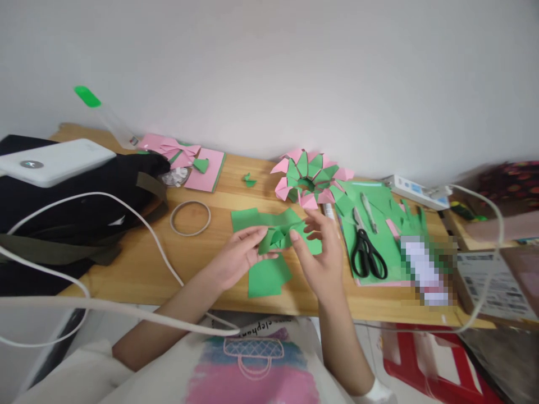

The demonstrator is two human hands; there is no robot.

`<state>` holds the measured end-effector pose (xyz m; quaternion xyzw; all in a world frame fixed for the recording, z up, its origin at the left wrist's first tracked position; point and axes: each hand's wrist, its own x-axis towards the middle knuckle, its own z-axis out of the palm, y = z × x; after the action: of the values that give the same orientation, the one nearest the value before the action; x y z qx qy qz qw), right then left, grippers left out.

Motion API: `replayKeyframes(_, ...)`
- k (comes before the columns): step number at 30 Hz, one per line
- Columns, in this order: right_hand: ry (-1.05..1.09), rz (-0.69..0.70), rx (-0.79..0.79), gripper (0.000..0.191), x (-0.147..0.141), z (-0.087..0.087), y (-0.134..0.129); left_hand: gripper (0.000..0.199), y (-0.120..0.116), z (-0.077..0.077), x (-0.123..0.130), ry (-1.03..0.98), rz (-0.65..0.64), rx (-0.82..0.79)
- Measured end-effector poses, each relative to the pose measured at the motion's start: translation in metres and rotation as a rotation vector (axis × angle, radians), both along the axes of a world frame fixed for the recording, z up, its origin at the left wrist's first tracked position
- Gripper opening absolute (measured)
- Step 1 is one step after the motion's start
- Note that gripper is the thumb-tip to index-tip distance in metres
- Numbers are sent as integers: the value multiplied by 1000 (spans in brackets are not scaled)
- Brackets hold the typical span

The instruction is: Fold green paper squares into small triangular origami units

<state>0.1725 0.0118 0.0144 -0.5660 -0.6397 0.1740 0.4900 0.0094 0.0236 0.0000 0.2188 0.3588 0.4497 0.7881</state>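
Above the wooden table (138,280), the left hand (236,257) is pinching a folded green paper (275,240) between its thumb and fingers. The right hand (323,252) is curving at the opposite edge of this piece; whether it is also gripping, I cannot tell. Beneath them, green sheets (266,279) are lying. Behind, near the wall (269,73), a pink-and-green paper ring (315,164) is standing, and black-handled scissors (367,255) are resting to the right.
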Motion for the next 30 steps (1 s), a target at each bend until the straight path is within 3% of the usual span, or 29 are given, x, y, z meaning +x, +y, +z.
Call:
replayKeyframes(3, 133, 69, -127, 24, 1, -7, 3, 37, -1, -1, 0, 10, -41, 12)
replayKeyframes(12, 314, 107, -214, 12, -1, -14, 1, 34, -1, -5, -1, 186, -61, 88)
replayKeyframes(22, 525, 107, -346, 21, 1, -22, 2, 30, 0, -8, -2, 379, -36, 136)
replayKeyframes(30, 627, 143, -467, 33, 2, -13, 5, 26, 3, 0, -1, 441, -35, 146)
